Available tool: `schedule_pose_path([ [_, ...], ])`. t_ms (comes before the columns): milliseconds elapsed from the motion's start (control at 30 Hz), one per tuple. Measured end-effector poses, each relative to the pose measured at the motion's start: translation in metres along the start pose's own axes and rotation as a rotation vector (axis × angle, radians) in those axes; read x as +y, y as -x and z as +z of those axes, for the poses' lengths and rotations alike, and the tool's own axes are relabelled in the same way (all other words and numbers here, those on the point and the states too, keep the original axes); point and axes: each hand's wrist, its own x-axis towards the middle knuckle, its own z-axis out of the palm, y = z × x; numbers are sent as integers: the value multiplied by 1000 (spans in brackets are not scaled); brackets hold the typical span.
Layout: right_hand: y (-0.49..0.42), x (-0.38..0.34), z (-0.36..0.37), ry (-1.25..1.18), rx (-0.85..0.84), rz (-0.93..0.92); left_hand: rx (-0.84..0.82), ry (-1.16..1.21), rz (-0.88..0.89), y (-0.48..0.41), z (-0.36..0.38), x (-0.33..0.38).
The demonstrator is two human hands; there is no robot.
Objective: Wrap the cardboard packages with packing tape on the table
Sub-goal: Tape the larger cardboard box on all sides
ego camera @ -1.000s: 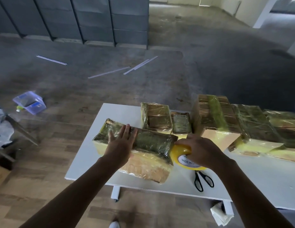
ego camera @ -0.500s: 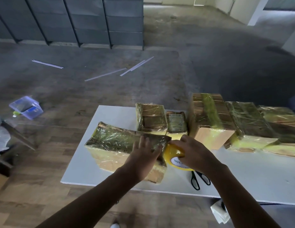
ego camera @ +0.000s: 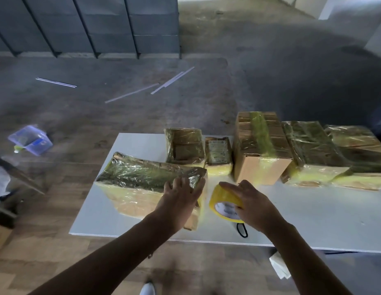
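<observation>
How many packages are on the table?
6. A long package under the left hand, two small packages behind it, a tall box in the middle, two packages at the right; more may lie off-frame.

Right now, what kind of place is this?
Probably a warehouse or packing room: bare concrete floor, grey stacked panels at the back, and a white table lined with tape-wrapped cardboard packages.

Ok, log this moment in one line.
left hand flat on wrapped package | right hand holds tape roll | scissors on table

Your left forearm (ego camera: 121,250) and right forearm (ego camera: 302,258) are bare, sleeveless; your white shoe tip (ego camera: 147,290) shows below.
</observation>
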Motion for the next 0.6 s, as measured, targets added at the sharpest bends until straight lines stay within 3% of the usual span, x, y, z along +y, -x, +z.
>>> schedule_pose_path([
  [133, 1, -5, 17, 133, -106, 23, -111, 1, -40, -4, -5, 6],
  [400, -13, -6, 45, 13, -93, 38, -232, -123, -68, -11, -10, 15],
  [533, -12, -10, 37, -82, -6, 78, -138, -32, -44, -5, -12, 3],
  [600, -16, -19, 25, -182, 69, 120, 86, 45, -22, 4, -13, -13],
])
